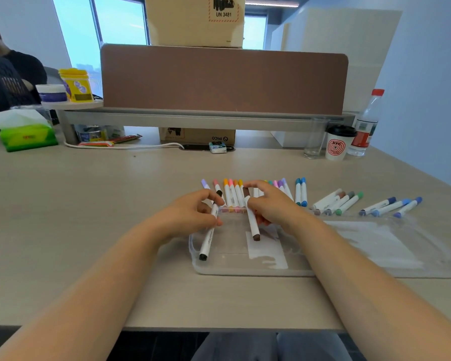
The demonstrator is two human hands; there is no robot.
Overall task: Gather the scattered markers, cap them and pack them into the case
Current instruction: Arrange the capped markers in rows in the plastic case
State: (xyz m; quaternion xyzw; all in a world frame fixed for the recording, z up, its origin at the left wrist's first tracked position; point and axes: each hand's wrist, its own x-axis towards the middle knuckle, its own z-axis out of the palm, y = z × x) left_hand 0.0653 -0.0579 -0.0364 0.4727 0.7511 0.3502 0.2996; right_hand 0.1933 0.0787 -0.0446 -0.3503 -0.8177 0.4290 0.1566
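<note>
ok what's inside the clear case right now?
A row of capped markers stands along the far edge of the case. Both hands cover part of that row; the near part shows only a white label.

A clear case (245,267) is lying open on the table (89,204) near its front edge. Just behind the case, a row of markers (233,195) is sitting side by side. Right of that row two markers (301,192) are lying together, then a group of four (336,203), and farthest right a group of three (391,206). A cup (337,146), a glass (315,139) and a bottle (365,126) are standing at the table's back right; a tissue box (28,135) is sitting at the back left.
</note>
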